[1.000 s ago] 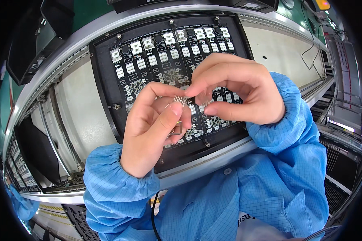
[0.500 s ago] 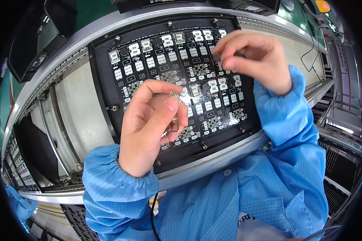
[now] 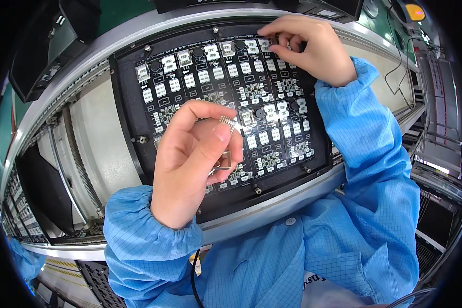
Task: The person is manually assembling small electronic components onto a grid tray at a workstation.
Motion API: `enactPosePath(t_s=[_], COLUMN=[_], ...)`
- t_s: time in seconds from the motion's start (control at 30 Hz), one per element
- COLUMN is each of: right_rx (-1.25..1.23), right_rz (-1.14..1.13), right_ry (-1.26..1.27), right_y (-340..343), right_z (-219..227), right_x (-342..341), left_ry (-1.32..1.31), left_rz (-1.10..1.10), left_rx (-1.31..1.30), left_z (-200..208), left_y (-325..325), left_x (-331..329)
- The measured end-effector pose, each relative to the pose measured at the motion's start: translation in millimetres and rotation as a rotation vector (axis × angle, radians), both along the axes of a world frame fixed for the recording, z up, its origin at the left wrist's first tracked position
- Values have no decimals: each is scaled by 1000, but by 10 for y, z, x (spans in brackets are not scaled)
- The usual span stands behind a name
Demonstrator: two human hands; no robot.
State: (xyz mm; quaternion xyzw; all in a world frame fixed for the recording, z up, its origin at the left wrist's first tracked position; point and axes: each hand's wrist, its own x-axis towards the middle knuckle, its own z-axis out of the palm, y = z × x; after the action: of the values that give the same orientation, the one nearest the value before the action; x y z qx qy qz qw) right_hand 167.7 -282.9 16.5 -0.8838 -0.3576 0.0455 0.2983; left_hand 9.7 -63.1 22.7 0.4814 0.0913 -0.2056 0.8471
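My left hand (image 3: pixel 192 154) is closed around small silvery metal parts above the boards. Thumb and index finger pinch a part with a row of thin prongs (image 3: pixel 227 122), while a square-edged metal piece (image 3: pixel 223 161) shows under the curled fingers. At the far edge of the black circuit boards (image 3: pixel 249 79), my right hand (image 3: pixel 305 46) has its thumb and index fingertip close together over a white component in the far row. Whatever sits between those fingertips is too small to make out. Rows of white square components and round black ones cover the boards.
A black carrier frame (image 3: pixel 131 110) with metal studs surrounds the boards, resting on a conveyor with a metal rail (image 3: pixel 272 205) along its near side. Black bins (image 3: pixel 51 51) stand at the far left and along the back. A thin cable (image 3: pixel 395 56) hangs at the far right.
My right hand has moved away from me and slightly left, to the far row of components. The left hand stays almost in place with its metal parts.
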Motion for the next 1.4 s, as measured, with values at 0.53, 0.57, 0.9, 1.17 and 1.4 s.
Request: enactPosePath(t_s=[0.53,0.57,0.9,1.17,1.4], right_rx=[-70,-70,-124,-193,-40], right_rz=[112,112,138,130,-61], right_ry=[-169,-169,-216,-399,-216], right_y=[15,19,40,16,-30], right_z=[-77,-79,-74,-77,-173], right_x=[33,33,47,-17,-2], left_ry=[4,4,0,-17,5], left_rz=[-11,-10,-1,0,3], left_rx=[4,4,-1,-6,1], left_z=[3,3,12,24,59], left_y=[-74,-78,-134,-153,-203], left_x=[39,42,67,83,103])
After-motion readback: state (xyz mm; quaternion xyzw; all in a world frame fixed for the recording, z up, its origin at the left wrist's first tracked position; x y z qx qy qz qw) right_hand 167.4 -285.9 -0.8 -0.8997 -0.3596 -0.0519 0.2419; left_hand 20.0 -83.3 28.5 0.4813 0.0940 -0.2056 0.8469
